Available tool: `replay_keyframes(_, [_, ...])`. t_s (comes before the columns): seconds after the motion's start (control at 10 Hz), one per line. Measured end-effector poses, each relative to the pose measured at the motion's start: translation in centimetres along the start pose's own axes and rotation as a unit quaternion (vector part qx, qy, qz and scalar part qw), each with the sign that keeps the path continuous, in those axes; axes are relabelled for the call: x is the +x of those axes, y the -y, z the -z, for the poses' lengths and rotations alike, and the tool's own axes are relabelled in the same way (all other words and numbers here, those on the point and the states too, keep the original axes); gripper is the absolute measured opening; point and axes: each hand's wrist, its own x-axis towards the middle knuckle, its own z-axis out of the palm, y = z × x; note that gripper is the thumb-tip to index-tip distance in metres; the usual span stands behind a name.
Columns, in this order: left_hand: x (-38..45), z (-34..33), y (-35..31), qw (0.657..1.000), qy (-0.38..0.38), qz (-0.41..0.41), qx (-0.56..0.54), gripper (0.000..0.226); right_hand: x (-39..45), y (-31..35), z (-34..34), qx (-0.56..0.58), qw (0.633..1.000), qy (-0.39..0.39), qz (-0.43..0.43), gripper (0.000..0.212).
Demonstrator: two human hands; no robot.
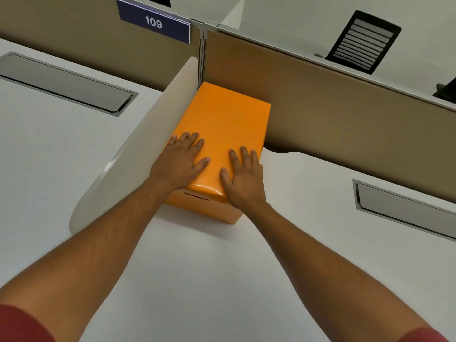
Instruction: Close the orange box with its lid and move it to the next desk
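Observation:
The orange box (207, 207) stands on the white desk (308, 218), pushed into the corner between the white divider and the brown partition. Its glossy orange lid (224, 119) sits on top and covers it. My left hand (181, 161) lies flat on the lid's near left part, fingers spread. My right hand (243, 177) lies flat on the lid's near right corner, fingers spread, palm over the edge. Neither hand grips anything.
A curved white divider (138, 149) separates this desk from the desk on the left (49, 149). A brown partition (345, 114) runs behind, with a blue "109" sign (154, 22). Each desk has a grey cable flap (404, 208), (64, 82).

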Motion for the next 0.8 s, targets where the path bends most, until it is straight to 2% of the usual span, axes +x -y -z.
replay_keyframes(0.4, [1.4, -0.4, 0.8, 1.0, -0.005, -0.011, 0.003, 0.071, 1.3, 0.0, -0.1, -0.008, 1.0, 0.0, -0.003, 0.069])
replay_keyframes(0.6, [1.5, -0.2, 0.6, 0.999, 0.023, -0.008, 0.025, 0.071, 1.3, -0.3, -0.1, -0.011, 1.0, 0.025, -0.006, 0.068])
replay_keyframes(0.7, [1.3, 1.0, -0.4, 0.997, 0.037, -0.005, 0.072, 0.071, 1.5, -0.1, 1.2, 0.027, 0.998, 0.064, -0.009, 0.071])
replay_keyframes(0.8, [1.3, 2.0, -1.9, 0.996, 0.009, -0.017, 0.087, 0.067, 1.5, -0.4, 2.5, 0.079, 0.996, 0.03, 0.011, 0.076])
